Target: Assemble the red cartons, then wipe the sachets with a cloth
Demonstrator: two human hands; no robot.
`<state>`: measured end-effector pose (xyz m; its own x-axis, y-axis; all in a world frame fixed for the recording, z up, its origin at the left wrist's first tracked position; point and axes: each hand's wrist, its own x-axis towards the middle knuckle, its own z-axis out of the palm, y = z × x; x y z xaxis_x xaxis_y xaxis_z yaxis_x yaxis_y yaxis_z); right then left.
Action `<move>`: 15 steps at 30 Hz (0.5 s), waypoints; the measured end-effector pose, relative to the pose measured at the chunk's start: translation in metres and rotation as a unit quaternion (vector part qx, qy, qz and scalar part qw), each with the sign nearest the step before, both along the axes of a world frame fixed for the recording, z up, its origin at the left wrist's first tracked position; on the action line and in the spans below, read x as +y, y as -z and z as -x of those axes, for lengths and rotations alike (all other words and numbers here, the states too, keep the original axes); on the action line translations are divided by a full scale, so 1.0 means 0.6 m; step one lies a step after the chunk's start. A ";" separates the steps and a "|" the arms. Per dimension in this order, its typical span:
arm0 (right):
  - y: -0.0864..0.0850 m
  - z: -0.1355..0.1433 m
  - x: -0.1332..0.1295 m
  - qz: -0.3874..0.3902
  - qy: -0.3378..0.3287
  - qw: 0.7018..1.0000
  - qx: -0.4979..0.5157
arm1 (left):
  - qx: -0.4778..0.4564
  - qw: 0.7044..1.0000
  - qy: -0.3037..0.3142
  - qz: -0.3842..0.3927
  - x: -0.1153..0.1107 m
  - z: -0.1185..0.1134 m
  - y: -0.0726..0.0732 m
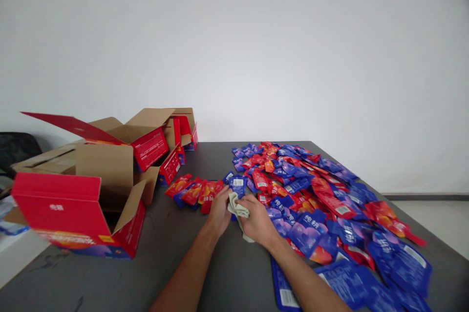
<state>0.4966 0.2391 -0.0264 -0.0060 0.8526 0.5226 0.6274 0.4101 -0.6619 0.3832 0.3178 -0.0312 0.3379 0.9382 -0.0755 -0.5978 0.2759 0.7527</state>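
Note:
Both hands meet near the middle of the dark table. My right hand [255, 219] is closed on a pale cloth [239, 208], whose loose end hangs below the fingers. My left hand [220, 210] grips a small blue pouch [237, 184] with a white label facing me. The cloth lies against the pouch's lower part and hides it. To the left of the left hand is a short row of red and blue pouches [194, 192]. Close by on the right spreads a large heap of red and blue pouches [300, 190].
An open red carton [54, 209] with raised flaps stands at the front left. More open red cartons [150, 148] are behind it. The grey table [146, 282] runs back to a white wall [234, 48]. A black chair back [18, 148] shows at far left.

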 end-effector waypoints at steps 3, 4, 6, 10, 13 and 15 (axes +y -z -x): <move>-0.011 -0.004 -0.003 -0.006 0.049 0.998 0.036 | 0.031 0.999 -0.042 -0.003 0.000 -0.001 -0.002; -0.013 -0.007 -0.003 -0.014 0.075 0.996 0.050 | 0.043 0.998 -0.052 -0.002 0.000 -0.001 -0.002; -0.015 -0.016 0.000 -0.031 0.124 0.989 0.073 | 0.074 0.994 -0.080 0.005 0.002 0.001 -0.001; -0.011 -0.023 0.005 -0.034 0.147 0.985 0.088 | 0.113 0.984 -0.135 -0.014 0.006 0.004 0.010; -0.009 -0.012 0.001 -0.034 0.085 0.993 0.080 | 0.109 0.983 -0.138 -0.056 0.004 -0.001 0.018; -0.008 0.001 -0.002 -0.035 0.040 0.995 0.079 | 0.095 0.987 -0.117 -0.060 0.001 -0.007 0.021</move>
